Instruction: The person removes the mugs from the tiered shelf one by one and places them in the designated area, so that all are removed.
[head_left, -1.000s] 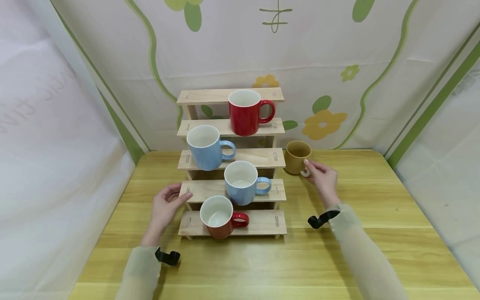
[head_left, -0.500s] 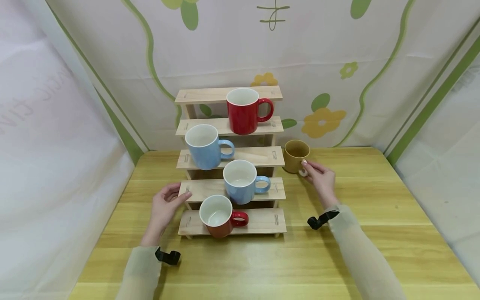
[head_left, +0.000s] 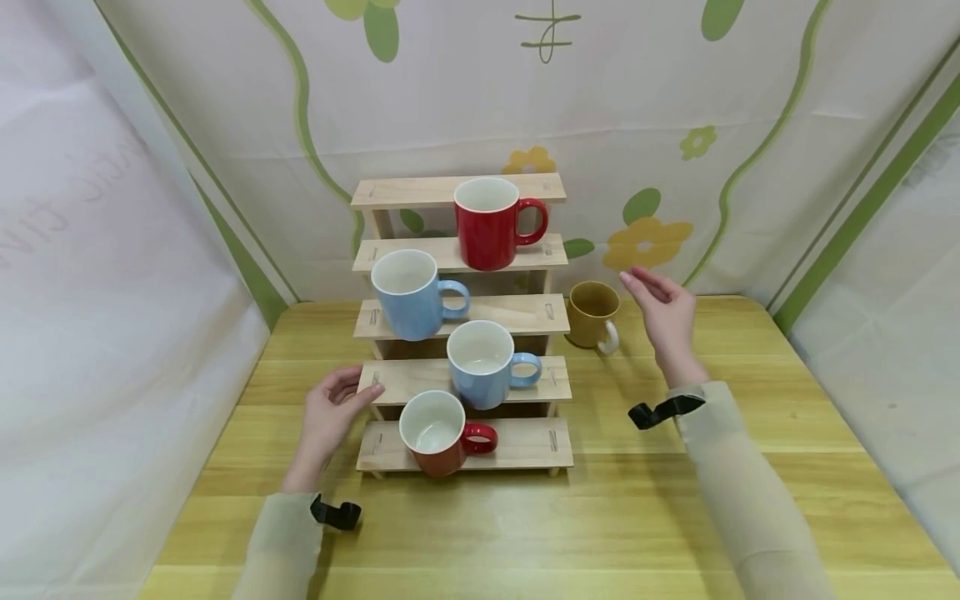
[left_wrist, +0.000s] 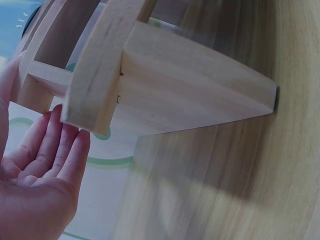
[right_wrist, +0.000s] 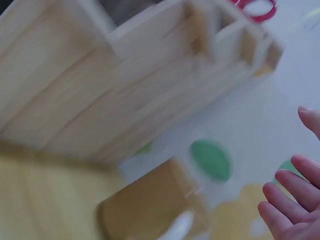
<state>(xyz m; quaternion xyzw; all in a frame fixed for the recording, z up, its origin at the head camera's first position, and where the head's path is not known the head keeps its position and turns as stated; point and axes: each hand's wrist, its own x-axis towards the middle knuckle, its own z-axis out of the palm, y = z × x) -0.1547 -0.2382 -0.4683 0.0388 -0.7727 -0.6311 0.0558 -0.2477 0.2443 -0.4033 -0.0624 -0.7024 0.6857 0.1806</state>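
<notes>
Brown mug (head_left: 588,325) upright, long axis vertical, handle (head_left: 611,338) toward five o'clock; right hand (head_left: 667,320) near, grip apart; left hand (head_left: 330,415) grips rack (head_left: 408,379).

Rack (head_left: 510,315) just beside brown mug (head_left: 588,323) (left approach blocked), free tabletop (head_left: 772,375) rightward

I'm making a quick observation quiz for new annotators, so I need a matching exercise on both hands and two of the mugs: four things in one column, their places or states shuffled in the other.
Things
1. mustard mug
2. right hand
3. left hand
4. upper red mug

Places or states
A. holding the left side of the wooden rack
B. standing on the table, beside the rack
C. on the rack's second level from the top
D. in the air, gripping nothing

Right pairs: 1-B, 2-D, 3-A, 4-C
</notes>
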